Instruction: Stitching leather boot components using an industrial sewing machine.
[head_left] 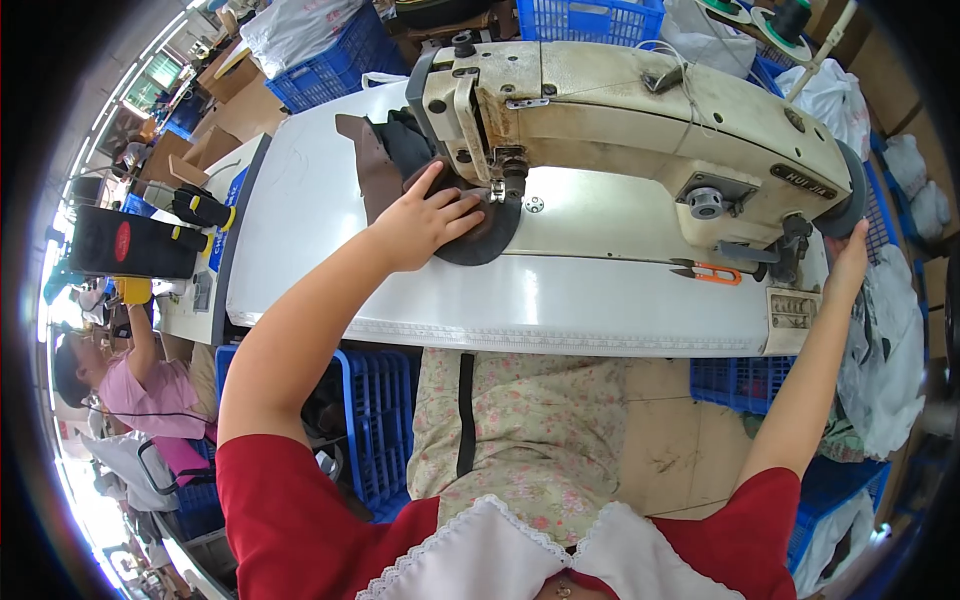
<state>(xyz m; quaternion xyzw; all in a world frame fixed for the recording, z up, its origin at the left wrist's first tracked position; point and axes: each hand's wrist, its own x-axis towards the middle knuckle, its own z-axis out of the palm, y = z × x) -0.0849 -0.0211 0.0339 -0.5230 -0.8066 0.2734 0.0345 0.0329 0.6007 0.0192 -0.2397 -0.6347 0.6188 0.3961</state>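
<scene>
My left hand (425,222) lies with fingers spread over a dark brown and black piece of material (480,243), whose near edge is rounded. It presses the piece against the white table just left of the presser foot (497,190) of a cream sewing machine (620,105). More of the piece, with brown and black layers, spreads behind my fingers. At the machine's right end, my right hand (848,262) grips the lower rim of the dark handwheel (853,195); some of its fingers are hidden behind the wheel.
Thread snips with orange handles (715,273) lie on the white table (330,260) below the machine arm. Blue plastic baskets (378,420) stand under and around the table. Thread spools (790,20) are at the top right. Another person (150,385) works at a machine on the left.
</scene>
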